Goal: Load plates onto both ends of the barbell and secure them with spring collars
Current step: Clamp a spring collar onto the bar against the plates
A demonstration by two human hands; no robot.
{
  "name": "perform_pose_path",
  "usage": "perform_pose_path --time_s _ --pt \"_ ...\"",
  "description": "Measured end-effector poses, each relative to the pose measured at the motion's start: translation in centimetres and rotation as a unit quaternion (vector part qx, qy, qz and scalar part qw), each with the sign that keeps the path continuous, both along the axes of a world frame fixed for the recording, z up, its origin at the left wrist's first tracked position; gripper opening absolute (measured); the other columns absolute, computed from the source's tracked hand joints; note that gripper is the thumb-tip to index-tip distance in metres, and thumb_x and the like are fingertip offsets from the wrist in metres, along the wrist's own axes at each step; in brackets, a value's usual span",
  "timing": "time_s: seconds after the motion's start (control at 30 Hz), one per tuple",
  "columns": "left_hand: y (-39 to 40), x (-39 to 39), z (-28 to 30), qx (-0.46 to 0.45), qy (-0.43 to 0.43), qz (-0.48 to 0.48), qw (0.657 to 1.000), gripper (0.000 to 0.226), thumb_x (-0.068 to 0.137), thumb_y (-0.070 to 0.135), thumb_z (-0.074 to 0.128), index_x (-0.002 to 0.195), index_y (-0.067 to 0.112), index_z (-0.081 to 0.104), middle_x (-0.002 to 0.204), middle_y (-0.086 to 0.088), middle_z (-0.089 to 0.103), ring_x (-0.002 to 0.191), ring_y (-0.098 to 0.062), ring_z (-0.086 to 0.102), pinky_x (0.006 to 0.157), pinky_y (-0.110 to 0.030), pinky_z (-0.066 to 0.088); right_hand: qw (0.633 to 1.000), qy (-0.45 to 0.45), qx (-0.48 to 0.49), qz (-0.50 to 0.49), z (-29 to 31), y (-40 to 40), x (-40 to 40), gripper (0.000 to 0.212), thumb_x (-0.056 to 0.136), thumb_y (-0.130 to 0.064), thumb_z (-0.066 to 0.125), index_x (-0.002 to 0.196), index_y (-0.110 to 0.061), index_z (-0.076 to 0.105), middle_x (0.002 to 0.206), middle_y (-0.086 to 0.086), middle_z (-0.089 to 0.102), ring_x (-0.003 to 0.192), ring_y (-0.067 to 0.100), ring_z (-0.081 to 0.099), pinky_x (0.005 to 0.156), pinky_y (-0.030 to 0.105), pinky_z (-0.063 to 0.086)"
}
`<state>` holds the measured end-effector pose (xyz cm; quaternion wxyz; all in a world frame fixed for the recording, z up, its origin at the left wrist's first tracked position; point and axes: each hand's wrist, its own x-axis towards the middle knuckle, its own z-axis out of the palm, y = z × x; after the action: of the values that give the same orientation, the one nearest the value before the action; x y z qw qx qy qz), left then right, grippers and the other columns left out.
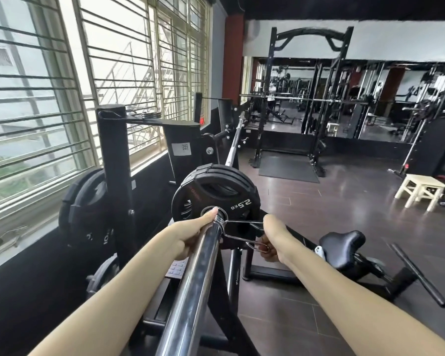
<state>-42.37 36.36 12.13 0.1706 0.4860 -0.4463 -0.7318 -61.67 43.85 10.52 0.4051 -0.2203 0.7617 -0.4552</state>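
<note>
Collar (222, 221) sits on the bar (193, 283) against the plate (216, 194). Left hand (190, 237) grips the bar; right hand (270, 249) pinches the collar's handles.

Single head-worn wide-angle view, looking forward and down along the barbell sleeve (190, 278) from directly behind its near end, close to the sleeve, gym floor (319, 214) opening right of it, barred windows (62, 86) left of it

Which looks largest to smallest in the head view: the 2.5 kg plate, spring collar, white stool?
1. 2.5 kg plate
2. White stool, farther off, so its true size is unsure
3. Spring collar
</note>
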Motion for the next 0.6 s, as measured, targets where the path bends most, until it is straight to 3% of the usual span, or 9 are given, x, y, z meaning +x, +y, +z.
perform_pose_path --time_s 0.07,0.17,0.37,0.53,0.6 --pt "-0.8 -0.6 0.3 0.013 0.004 0.002 1.000 0.055 0.069 0.054 0.081 0.106 0.014 0.069 0.132 -0.013 0.065 0.086 -0.020 0.066 0.100 -0.035 0.052 1.000 -0.003 0.000 -0.002 0.1 -0.8 -0.4 0.024 0.079 -0.026 0.032 0.084 -0.010 0.048 0.061 0.008 0.046 0.044 0.019 0.038 0.053 0.026 0.033" --pt "-1.7 -1.2 0.5 0.023 0.014 0.014 1.000 0.053 0.065 0.047 0.084 0.103 0.015 0.067 0.130 -0.011 0.065 0.091 -0.020 0.065 0.098 -0.035 0.053 1.000 0.003 0.007 -0.010 0.1 -1.6 -0.7 0.028 0.081 -0.026 0.031 0.084 -0.008 0.053 0.059 0.009 0.047 0.044 0.019 0.040 0.055 0.026 0.036" --pt "-1.5 -1.5 0.0 0.013 0.014 0.012 1.000 0.065 0.060 0.057 0.081 0.106 0.011 0.070 0.114 -0.012 0.070 0.072 -0.020 0.068 0.061 -0.030 0.061 1.000 -0.002 0.011 0.004 0.0 -1.5 -0.9 0.033 0.083 -0.033 0.032 0.087 -0.009 0.055 0.060 0.011 0.055 0.046 0.021 0.044 0.059 0.028 0.042" --pt "-1.3 -1.3 -1.2 0.007 0.024 0.023 0.999 0.090 0.054 0.060 0.085 0.114 -0.005 0.069 0.107 -0.021 0.074 0.092 -0.032 0.074 0.082 -0.044 0.061 1.000 -0.021 0.008 -0.001 0.1 -1.1 -0.7 0.032 0.084 -0.036 0.033 0.086 -0.011 0.053 0.059 0.010 0.052 0.046 0.020 0.042 0.059 0.029 0.040" --pt "-1.7 -1.2 -1.0 0.007 0.024 0.004 1.000 0.091 0.051 0.059 0.086 0.113 -0.006 0.069 0.102 -0.020 0.075 0.090 -0.032 0.075 0.081 -0.044 0.060 1.000 -0.024 0.009 -0.005 0.3 -1.3 -0.7 0.029 0.084 -0.034 0.031 0.087 -0.012 0.050 0.065 0.010 0.050 0.047 0.020 0.041 0.058 0.028 0.039"
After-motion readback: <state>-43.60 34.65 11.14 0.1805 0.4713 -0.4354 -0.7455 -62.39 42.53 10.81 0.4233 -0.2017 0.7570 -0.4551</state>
